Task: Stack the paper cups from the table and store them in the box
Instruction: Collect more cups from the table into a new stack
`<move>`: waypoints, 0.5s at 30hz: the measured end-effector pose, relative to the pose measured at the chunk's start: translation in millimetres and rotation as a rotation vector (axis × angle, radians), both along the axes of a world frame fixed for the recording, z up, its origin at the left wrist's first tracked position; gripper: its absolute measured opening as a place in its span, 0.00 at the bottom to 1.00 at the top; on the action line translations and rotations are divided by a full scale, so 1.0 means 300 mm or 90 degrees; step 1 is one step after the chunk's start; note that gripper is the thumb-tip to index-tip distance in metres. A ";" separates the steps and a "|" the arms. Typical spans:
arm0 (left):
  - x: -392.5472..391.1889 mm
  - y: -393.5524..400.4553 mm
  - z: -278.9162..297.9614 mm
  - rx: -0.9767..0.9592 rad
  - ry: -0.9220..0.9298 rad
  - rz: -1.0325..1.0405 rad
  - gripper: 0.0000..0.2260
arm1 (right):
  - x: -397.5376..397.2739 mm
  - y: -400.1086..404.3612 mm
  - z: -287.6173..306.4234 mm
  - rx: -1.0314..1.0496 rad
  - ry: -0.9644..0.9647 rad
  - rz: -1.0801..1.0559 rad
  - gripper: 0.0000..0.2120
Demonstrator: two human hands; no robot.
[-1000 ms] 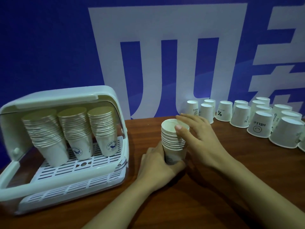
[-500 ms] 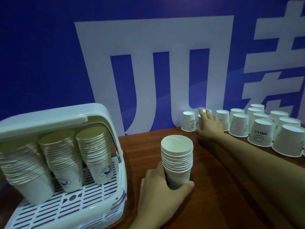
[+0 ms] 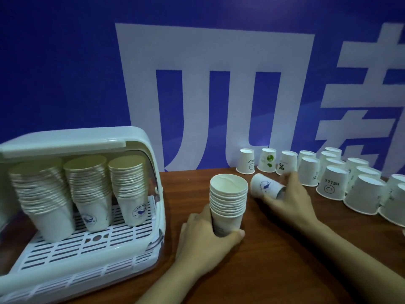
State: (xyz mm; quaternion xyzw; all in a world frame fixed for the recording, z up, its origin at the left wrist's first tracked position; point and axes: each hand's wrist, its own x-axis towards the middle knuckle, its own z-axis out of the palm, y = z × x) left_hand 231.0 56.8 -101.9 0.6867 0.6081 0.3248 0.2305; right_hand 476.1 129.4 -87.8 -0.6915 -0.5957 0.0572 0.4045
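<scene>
Left hand: the left hand [image 3: 203, 235] wraps its fingers and thumb round the lower part of an upright stack of nested white paper cups [image 3: 228, 205], which stands on the brown wooden table [image 3: 274, 260].
Right hand: the right hand [image 3: 291, 198] grips a single white paper cup with a blue whale print [image 3: 266, 187], tilted on its side just right of the stack, rim toward it.
Loose cups: a cluster of upside-down white paper cups [image 3: 333, 183] sits along the table's far right, by the blue wall with large white characters [image 3: 214, 95].
Box: the open white plastic storage box [image 3: 87, 216] at left holds three leaning stacks of cups [image 3: 87, 189] on its slatted tray.
</scene>
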 end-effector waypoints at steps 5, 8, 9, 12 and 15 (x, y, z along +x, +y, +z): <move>0.004 0.006 -0.012 0.002 0.005 0.001 0.33 | -0.057 -0.081 0.085 -0.074 -0.186 0.003 0.27; 0.002 0.008 -0.010 0.032 0.011 -0.015 0.31 | -0.118 -0.125 0.143 0.118 0.132 0.071 0.17; 0.003 0.008 -0.009 0.035 0.011 -0.018 0.31 | -0.138 -0.145 0.160 0.157 0.235 0.121 0.17; 0.003 0.012 -0.006 0.027 0.007 -0.028 0.28 | -0.177 -0.195 0.181 0.199 0.362 0.263 0.21; 0.003 0.008 -0.016 0.043 0.025 -0.049 0.25 | -0.187 -0.249 0.211 0.274 0.412 0.308 0.21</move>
